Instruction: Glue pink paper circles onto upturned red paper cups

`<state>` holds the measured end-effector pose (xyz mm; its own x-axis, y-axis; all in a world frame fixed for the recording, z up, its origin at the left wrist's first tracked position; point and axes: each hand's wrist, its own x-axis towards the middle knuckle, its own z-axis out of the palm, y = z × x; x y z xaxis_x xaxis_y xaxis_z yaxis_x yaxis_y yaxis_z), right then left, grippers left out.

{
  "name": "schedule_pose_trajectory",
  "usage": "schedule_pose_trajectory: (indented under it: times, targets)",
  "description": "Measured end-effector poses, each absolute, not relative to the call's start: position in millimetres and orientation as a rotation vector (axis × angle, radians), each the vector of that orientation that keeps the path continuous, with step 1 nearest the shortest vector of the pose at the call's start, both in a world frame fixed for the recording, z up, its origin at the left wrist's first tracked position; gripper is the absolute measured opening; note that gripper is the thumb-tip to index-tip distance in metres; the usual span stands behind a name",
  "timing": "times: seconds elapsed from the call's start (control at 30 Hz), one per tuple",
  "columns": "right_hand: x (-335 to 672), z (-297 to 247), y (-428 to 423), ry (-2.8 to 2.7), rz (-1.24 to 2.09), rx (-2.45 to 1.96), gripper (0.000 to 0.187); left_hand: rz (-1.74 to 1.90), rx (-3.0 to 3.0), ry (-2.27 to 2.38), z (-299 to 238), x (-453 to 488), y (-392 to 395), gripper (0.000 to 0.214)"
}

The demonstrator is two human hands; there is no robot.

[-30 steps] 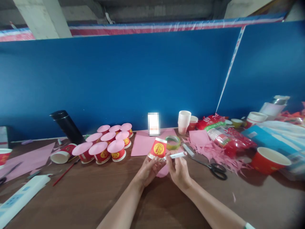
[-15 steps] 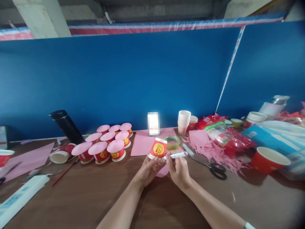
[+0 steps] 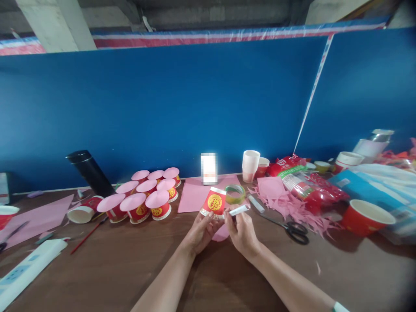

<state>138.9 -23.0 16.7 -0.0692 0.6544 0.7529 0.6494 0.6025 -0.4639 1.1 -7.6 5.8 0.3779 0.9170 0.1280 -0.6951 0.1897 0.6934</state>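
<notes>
My left hand point(image 3: 203, 232) is closed around a red paper cup point(image 3: 215, 200) with a gold round print, held tilted with its narrow white end up. Close beside it, my right hand point(image 3: 242, 232) grips a slim white tube point(image 3: 239, 210), pen-like in shape; its exact kind does not show. A pink paper disc point(image 3: 221, 234) lies on the table just below the hands, partly covered by them. Beyond the cup are a roll of greenish tape point(image 3: 235, 194) and a pink paper sheet point(image 3: 191, 197).
Several upturned red cups topped with pink discs point(image 3: 157, 198) stand at left, near a black flask point(image 3: 89, 171). On the right are scissors point(image 3: 297, 233), pink paper scraps point(image 3: 289, 206), stacked white cups point(image 3: 251, 164) and a red cup point(image 3: 367, 219). A power strip point(image 3: 30, 268) lies front left.
The white tube in my right hand has turned and shows shorter; its reddish right end is no longer visible. The cup has shifted very slightly left.
</notes>
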Motion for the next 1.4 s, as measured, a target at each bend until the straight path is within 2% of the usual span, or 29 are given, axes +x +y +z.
schedule_pose_trajectory:
  times: [0.67, 1.4]
  targets:
    - [137.2, 17.2, -25.2, -1.793, 0.096, -1.070, 0.014, 1.161, 0.728, 0.398, 1.6, 1.2, -5.2, 0.035]
    - [138.8, 18.9, -24.0, -1.728, 0.051, -1.051, 0.011, 1.178, 0.700, 0.371, 3.7, 2.3, -7.7, 0.040]
